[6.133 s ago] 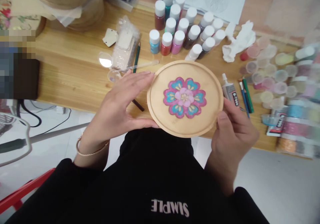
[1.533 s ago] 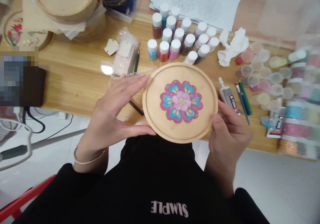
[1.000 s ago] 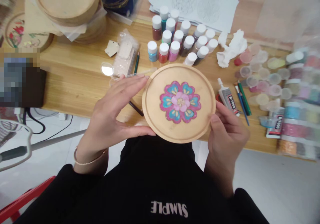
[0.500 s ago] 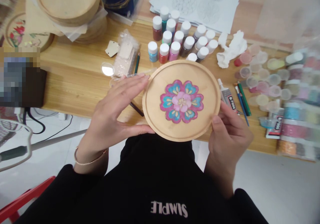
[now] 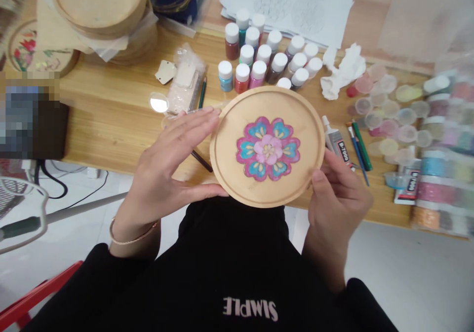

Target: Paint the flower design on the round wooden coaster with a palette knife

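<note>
A round wooden plate (image 5: 237, 125) with a raised rim is held up over the table's front edge, its face toward me. At its middle a painted flower (image 5: 267, 149) shows blue, magenta and pink petals. My left hand (image 5: 166, 159) spans the plate's left rim, fingertips at the upper left and thumb at the lower left. On the right side, my right hand (image 5: 338, 199) pinches the rim, thumb on the face and fingers partly hidden behind. Just beyond the plate stand several white-capped paint bottles (image 5: 242, 78).
Right of the plate lie a glue tube (image 5: 337, 144), brushes (image 5: 357, 149), crumpled tissue (image 5: 342, 73) and small plastic cups (image 5: 388, 110). Stacked wooden plates (image 5: 98, 6) stand at the back left. Printed sheets (image 5: 289, 6) lie at the back, and a dark box (image 5: 48, 129) at left.
The plate and my right hand have shifted very slightly up and left. Both hands keep the same hold.
</note>
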Available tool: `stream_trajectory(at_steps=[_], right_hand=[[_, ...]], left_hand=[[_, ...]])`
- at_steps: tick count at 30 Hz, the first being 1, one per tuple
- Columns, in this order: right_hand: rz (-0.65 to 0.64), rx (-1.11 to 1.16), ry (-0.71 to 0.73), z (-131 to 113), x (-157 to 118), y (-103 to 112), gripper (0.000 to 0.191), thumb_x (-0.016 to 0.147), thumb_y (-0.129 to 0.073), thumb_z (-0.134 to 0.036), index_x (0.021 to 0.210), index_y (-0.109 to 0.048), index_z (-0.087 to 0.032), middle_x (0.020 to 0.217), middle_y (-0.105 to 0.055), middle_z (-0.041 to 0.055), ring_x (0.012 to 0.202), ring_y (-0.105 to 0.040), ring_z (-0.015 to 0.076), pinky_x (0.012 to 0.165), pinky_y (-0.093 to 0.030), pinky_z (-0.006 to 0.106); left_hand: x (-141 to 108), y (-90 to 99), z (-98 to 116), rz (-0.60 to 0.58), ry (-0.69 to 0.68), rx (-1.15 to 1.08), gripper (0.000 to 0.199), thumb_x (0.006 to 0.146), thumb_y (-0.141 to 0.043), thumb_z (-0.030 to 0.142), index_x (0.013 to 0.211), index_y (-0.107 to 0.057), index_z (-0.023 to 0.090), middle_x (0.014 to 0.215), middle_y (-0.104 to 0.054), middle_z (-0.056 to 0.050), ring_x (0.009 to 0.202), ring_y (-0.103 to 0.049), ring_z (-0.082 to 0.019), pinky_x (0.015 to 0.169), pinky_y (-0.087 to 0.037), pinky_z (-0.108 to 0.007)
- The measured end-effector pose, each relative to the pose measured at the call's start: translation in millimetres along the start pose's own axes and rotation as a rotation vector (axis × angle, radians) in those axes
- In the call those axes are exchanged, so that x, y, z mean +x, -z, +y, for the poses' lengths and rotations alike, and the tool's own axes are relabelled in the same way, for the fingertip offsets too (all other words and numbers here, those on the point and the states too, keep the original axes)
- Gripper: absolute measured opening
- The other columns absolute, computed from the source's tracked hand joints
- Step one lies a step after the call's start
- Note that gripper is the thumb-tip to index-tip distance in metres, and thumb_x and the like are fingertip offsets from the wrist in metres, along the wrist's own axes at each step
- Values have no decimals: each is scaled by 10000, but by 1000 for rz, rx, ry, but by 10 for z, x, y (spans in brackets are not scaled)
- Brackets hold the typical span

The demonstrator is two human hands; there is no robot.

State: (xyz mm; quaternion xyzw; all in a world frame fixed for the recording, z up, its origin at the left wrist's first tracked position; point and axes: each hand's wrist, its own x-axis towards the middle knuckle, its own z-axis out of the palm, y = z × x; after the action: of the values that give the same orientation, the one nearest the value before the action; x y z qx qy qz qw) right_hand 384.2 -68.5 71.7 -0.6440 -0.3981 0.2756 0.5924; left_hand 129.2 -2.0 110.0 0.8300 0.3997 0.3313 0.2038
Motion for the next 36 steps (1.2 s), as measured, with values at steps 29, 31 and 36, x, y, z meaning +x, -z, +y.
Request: stream_trajectory(at_steps=[29,31,36], right_hand=[[-46,-14,-50,137,14,-18,287,857,-770,-329,1143,-791,-327,776,-695,-7,631,-612,105,550,-554,260],[-44,-16,-51,137,13,-17,282,856,-768,-335,1136,-791,-317,778,-697,-7,625,-610,99,538,-550,247],[-31,-27,-40,103,5,-9,284,852,-770,-335,1134,-793,-315,766,-700,-9,663,-634,116,596,-582,281]], left_hand=[[-21,10,-29,-21,23,35,824,788,-786,638,1512,-473,399,1496,-613,-2,1379,-591,-308,1249,-426,-527],[-20,12,-27,-22,29,33,822,781,-788,642,1505,-480,404,1495,-614,2,1378,-593,-303,1250,-429,-515],[-30,19,-43,-26,40,13,885,720,-818,656,1504,-492,405,1489,-621,-3,1376,-595,-307,1267,-414,-489]])
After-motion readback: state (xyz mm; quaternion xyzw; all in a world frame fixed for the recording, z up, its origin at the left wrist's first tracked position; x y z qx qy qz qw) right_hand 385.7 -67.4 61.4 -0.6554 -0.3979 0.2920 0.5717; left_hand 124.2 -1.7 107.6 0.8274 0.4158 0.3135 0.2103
